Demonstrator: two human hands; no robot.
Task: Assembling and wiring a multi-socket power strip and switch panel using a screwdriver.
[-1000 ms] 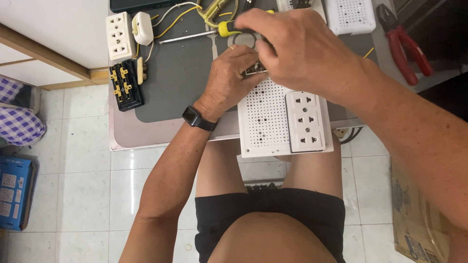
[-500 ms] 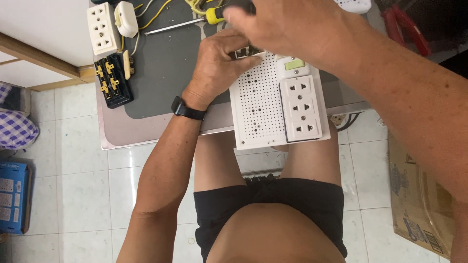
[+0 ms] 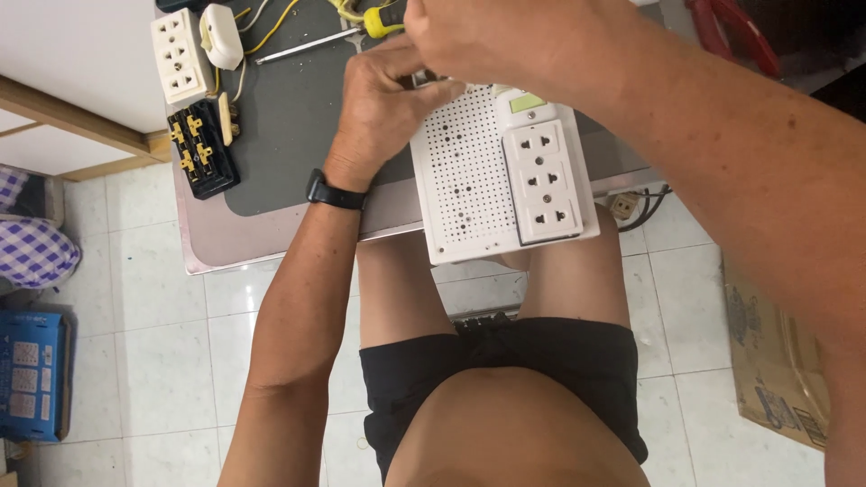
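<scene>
A white perforated board (image 3: pixel 465 180) lies at the near edge of the small table and carries a white socket block (image 3: pixel 544 180) with three outlets and a green-faced part above it. My left hand (image 3: pixel 388 95), a black watch on its wrist, curls over the board's top left corner and pinches a small dark part there. My right hand (image 3: pixel 505 41) comes in from the upper right and closes over the same spot at the board's top edge. What sits between the fingers is hidden.
A dark grey mat (image 3: pixel 289 117) covers the table. On it lie a white socket block (image 3: pixel 180 56), a black socket inner part (image 3: pixel 202 149), a white plug (image 3: pixel 221 34), a yellow-handled screwdriver (image 3: pixel 356 25) and yellow wires. Red pliers (image 3: pixel 731 36) lie far right. A cardboard box (image 3: pixel 776 352) stands on the floor.
The view has shifted, so the table and board sit lower and more to the right in frame. Both hands stay together at the board's top edge.
</scene>
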